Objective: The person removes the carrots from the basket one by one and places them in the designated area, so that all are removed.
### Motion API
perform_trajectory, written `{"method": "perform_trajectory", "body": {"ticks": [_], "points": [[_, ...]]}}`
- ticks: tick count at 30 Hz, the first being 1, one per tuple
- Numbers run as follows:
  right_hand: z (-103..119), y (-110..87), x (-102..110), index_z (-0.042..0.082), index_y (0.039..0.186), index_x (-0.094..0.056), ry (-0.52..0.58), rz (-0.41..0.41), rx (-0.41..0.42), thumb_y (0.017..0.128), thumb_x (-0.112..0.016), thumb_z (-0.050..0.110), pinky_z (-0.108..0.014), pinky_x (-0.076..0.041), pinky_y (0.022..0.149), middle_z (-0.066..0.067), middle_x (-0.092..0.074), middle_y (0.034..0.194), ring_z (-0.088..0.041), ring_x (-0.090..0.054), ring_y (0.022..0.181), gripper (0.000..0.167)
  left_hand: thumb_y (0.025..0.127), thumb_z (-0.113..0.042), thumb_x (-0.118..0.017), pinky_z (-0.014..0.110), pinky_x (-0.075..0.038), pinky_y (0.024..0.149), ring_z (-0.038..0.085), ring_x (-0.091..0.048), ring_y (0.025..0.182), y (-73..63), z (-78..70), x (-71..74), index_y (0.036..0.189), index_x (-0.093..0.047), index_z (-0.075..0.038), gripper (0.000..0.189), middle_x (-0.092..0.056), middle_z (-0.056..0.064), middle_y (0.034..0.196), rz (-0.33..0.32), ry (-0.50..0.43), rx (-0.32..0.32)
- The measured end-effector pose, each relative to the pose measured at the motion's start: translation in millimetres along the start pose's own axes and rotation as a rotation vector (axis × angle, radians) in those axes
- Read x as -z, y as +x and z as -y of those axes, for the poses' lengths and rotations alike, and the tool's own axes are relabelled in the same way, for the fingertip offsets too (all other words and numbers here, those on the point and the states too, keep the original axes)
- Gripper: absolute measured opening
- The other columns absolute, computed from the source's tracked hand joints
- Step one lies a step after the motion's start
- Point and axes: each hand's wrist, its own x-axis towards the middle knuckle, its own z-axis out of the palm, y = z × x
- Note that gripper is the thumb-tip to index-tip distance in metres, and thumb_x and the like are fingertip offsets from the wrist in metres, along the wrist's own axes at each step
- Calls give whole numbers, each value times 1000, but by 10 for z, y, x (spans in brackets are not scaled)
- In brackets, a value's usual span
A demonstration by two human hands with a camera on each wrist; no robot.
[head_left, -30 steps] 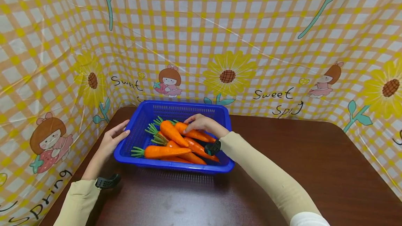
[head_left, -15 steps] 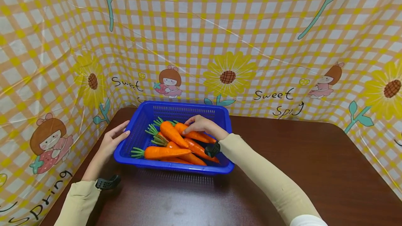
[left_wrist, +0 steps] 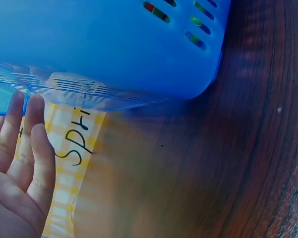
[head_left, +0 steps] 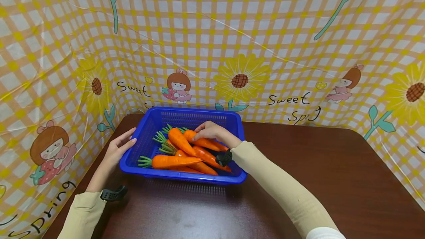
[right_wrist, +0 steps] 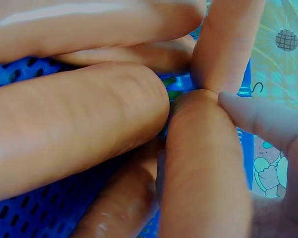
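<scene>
Carrot lay in the blue basket, its fat end pinched by the right hand, a good spot; it looked hard, maybe slippery. The left hand rested beside the basket, fingers nearly straight.

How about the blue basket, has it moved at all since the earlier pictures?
No, not visibly: in the head view, the blue basket keeps its place against the printed sunflower, its right end still below the flower.
</scene>
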Motion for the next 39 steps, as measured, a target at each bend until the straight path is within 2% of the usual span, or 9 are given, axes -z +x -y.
{"method": "perform_trajectory", "body": {"ticks": [8,14,16,19,22,29,36,39], "points": [[13,-33,6,3,120,-65,30,2,-6,82,-72,23,-26,-54,78,-10,-65,121,-15,-63,90,44,98,-21,-56,17,-55,69,-3,-63,83,-19,-25,-1,146,-36,2,57,-63,-23,95,-4,-13,3],[8,-24,72,10,125,-64,7,-1,-56,81,-73,28,-28,-51,79,-8,-63,124,-20,-60,101,48,98,-22,-56,17,-55,70,-4,-62,83,-28,-36,-6,146,-36,1,58,-62,-24,94,-4,1,24],[-13,-35,92,10,124,-65,18,2,-60,81,-72,28,-27,-51,78,-8,-65,123,-19,-60,98,47,98,-22,-56,17,-55,70,-4,-61,82,-32,-36,-10,146,-35,1,58,-61,-24,93,-5,8,27],[-34,-74,109,7,122,-66,54,12,-46,81,-71,26,-25,-52,73,-7,-68,116,-16,-61,86,45,98,-21,-56,16,-55,70,-4,-61,82,-35,-39,-15,146,-35,1,57,-61,-24,93,-5,12,24],[-39,-101,123,6,121,-65,68,17,-34,81,-71,26,-24,-51,71,-6,-67,117,-12,-60,81,46,98,-20,-56,16,-55,70,-4,-61,82,-40,-46,-14,146,-36,2,56,-61,-23,94,-12,16,16],[-13,-133,182,8,126,-62,48,7,-71,82,-72,28,-27,-52,75,-7,-67,114,-15,-61,86,49,98,-21,-57,17,-55,69,-4,-62,82,-42,-40,-9,146,-36,2,57,-62,-22,95,-5,15,6],[-1,-226,247,11,129,-61,12,0,-58,81,-72,31,-21,-48,62,-3,-65,102,-13,-53,74,53,97,-22,-57,17,-55,70,-4,-63,82,-32,-17,-8,144,-37,4,58,-63,-25,94,-4,6,-3],[2,-273,263,11,129,-60,18,-2,-51,82,-73,30,-21,-48,62,-2,-64,102,-13,-53,75,53,97,-22,-57,17,-55,70,-4,-62,83,-23,-12,-9,144,-37,5,58,-63,-25,94,-4,15,-5]]}}
